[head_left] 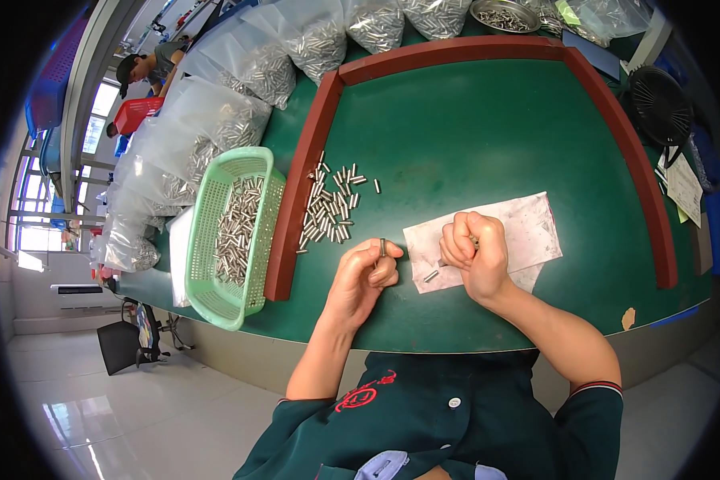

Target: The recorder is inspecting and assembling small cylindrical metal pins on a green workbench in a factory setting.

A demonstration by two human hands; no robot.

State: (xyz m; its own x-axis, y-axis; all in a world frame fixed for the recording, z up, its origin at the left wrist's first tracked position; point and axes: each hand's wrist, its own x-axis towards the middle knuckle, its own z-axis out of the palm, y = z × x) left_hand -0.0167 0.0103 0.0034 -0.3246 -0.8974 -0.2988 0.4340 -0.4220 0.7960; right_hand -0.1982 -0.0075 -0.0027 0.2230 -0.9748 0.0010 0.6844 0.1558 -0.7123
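Note:
Between thumb and forefinger of my left hand (362, 276) a small shiny metal pin (382, 247) is pinched, just left of a stained white cloth (528, 232). My right hand (478, 254) is closed in a fist over the cloth; a bit of metal shows between its fingers, mostly hidden. One loose metal pin (431, 277) lies on the cloth, by the fist. Beyond my left hand a pile of similar pins (328, 210) is scattered on the green table (456, 128), against a red-brown wooden bar (292, 232).
A light green plastic basket (274, 200) full of pins stands outside the bar. Clear bags of pins (312, 40) line the table's far and left edges. A metal bowl (506, 16) sits at the back, a black fan (658, 104) at right. Another person (148, 68) is at far left.

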